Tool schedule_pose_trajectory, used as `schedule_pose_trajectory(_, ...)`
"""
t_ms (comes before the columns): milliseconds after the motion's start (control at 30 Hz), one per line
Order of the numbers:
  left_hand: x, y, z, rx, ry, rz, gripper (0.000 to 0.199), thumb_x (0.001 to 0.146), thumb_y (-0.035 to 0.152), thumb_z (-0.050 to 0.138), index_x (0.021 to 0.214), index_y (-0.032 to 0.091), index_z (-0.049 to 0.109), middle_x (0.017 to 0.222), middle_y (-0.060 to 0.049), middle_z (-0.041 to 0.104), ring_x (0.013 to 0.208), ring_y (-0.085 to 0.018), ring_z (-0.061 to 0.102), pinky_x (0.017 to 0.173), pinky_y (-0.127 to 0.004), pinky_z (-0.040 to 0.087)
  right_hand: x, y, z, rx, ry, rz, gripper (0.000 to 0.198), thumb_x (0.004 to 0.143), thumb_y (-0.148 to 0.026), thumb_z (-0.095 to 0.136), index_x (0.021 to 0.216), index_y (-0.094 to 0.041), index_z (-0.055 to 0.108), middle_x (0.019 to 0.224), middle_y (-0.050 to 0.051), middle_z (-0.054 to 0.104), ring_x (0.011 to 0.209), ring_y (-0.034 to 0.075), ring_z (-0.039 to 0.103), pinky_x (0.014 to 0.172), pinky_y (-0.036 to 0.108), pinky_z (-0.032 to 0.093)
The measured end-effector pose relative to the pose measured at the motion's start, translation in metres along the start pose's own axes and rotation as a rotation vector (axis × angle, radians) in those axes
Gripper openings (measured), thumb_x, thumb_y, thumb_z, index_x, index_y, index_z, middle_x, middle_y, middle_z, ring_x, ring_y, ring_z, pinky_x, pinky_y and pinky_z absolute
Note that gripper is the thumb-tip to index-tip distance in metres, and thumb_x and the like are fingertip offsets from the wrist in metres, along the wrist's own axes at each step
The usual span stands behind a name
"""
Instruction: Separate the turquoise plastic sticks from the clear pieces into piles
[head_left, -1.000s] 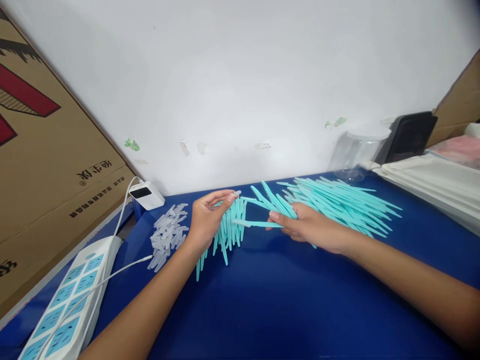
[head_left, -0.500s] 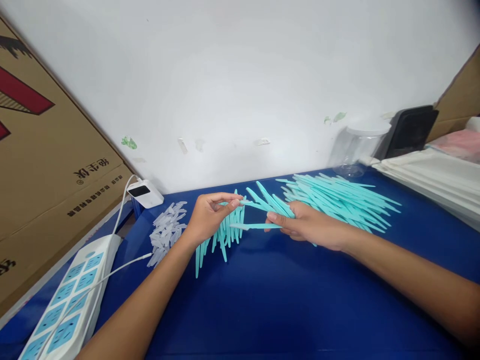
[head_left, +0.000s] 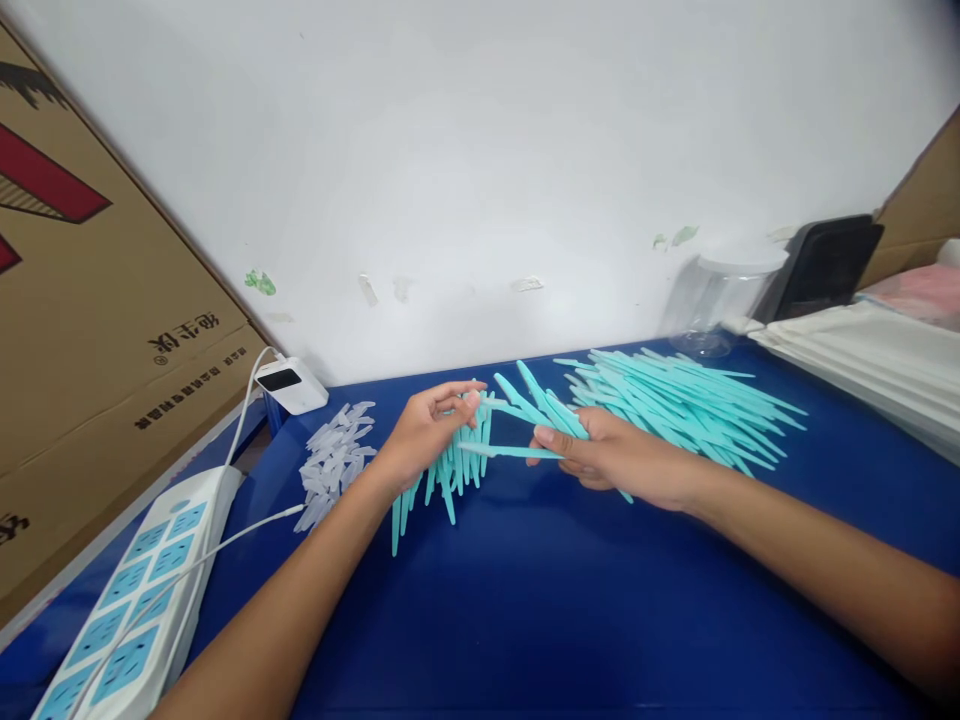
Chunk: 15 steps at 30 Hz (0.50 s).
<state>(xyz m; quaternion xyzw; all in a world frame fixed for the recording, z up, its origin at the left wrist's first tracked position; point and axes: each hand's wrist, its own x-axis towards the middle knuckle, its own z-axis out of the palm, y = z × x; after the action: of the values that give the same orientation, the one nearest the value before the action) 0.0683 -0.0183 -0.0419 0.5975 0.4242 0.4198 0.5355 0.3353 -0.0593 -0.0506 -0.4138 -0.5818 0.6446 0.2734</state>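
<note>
My right hand [head_left: 600, 450] is closed round a fanned bunch of slim turquoise eyebrow razors [head_left: 559, 412], their pale tips pointing left and up. One razor sticks out apart, below the others. With thumb and fingertips my left hand [head_left: 431, 430] pinches a pale translucent blade cap [head_left: 487, 401] at the tip of one razor in the bunch. Behind and below the left hand lies a row of turquoise razors [head_left: 450, 475] on the table, partly covered by that hand. A pile of small translucent caps [head_left: 335, 462] is to its left.
A large heap of turquoise razors [head_left: 682, 405] lies behind my right hand on the blue table [head_left: 600, 610]. A clear jar [head_left: 727, 300] stands by the wall. At left are a power strip [head_left: 142, 600], a white cabled device [head_left: 292, 386] and a cardboard box [head_left: 112, 330].
My left fingers have shifted very slightly at the razor's tip. The right hand holds the same bunch almost unmoved, and the view has shifted a little.
</note>
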Motion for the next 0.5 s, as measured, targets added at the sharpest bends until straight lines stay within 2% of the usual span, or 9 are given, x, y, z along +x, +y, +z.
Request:
schedule_pose_trajectory(67, 0.004, 0.001, -0.007, -0.282, 0.054, -0.143, 0.029, 0.091, 0.035, 0.074, 0.110, 0.013, 0.074, 0.078, -0.003, 0.066, 0.046, -0.006, 0.044, 0.042, -0.020, 0.036, 0.000, -0.001, -0.001, 0.015, 0.043, 0.012, 0.056, 0.084, -0.072, 0.072, 0.086, -0.019, 0.055, 0.059, -0.011, 0.026, 0.050, 0.006, 0.019, 0.047, 0.023, 0.017)
schedule_pose_trajectory(100, 0.005, 0.002, -0.010, -0.437, 0.069, -0.205, 0.029, 0.091, 0.031, 0.070, 0.111, 0.010, 0.072, 0.078, -0.004, 0.064, 0.046, -0.006, 0.042, 0.041, -0.020, 0.035, 0.001, -0.002, -0.001, 0.025, 0.076, 0.018, 0.057, 0.083, -0.072, 0.073, 0.083, -0.021, 0.050, 0.059, -0.012, 0.026, 0.050, 0.006, 0.019, 0.048, 0.023, 0.016)
schedule_pose_trajectory(200, 0.007, 0.002, -0.016, -0.745, 0.057, -0.310, 0.031, 0.084, 0.013, 0.058, 0.114, 0.006, 0.067, 0.094, -0.013, 0.068, 0.060, -0.011, 0.056, 0.051, -0.023, 0.048, 0.002, -0.004, -0.003, 0.055, 0.153, 0.025, 0.063, 0.080, -0.074, 0.074, 0.078, -0.024, 0.037, 0.057, -0.012, 0.027, 0.050, 0.005, 0.019, 0.048, 0.024, 0.015)
schedule_pose_trajectory(267, 0.007, 0.002, -0.016, -0.771, 0.018, -0.309, 0.043, 0.079, 0.000, 0.053, 0.119, 0.006, 0.065, 0.114, -0.018, 0.069, 0.069, -0.012, 0.063, 0.058, -0.024, 0.053, 0.004, -0.003, -0.003, 0.061, 0.168, 0.016, 0.066, 0.079, -0.076, 0.075, 0.076, -0.025, 0.033, 0.056, -0.013, 0.027, 0.050, 0.005, 0.018, 0.048, 0.024, 0.014)
schedule_pose_trajectory(367, 0.004, 0.002, -0.013, -0.684, -0.046, -0.263, 0.059, 0.077, -0.013, 0.052, 0.131, 0.008, 0.062, 0.134, -0.020, 0.066, 0.082, -0.012, 0.069, 0.069, -0.022, 0.058, 0.006, -0.002, -0.003, 0.063, 0.171, 0.001, 0.067, 0.080, -0.076, 0.074, 0.075, -0.025, 0.030, 0.057, -0.012, 0.026, 0.050, 0.005, 0.018, 0.047, 0.024, 0.014)
schedule_pose_trajectory(500, 0.004, -0.001, -0.009, -0.590, -0.034, -0.214, 0.056, 0.085, -0.013, 0.058, 0.136, 0.009, 0.059, 0.144, -0.020, 0.062, 0.117, -0.018, 0.070, 0.096, -0.024, 0.059, 0.006, -0.001, -0.002, 0.063, 0.174, -0.015, 0.065, 0.083, -0.073, 0.073, 0.076, -0.025, 0.030, 0.057, -0.012, 0.027, 0.050, 0.005, 0.018, 0.047, 0.024, 0.015)
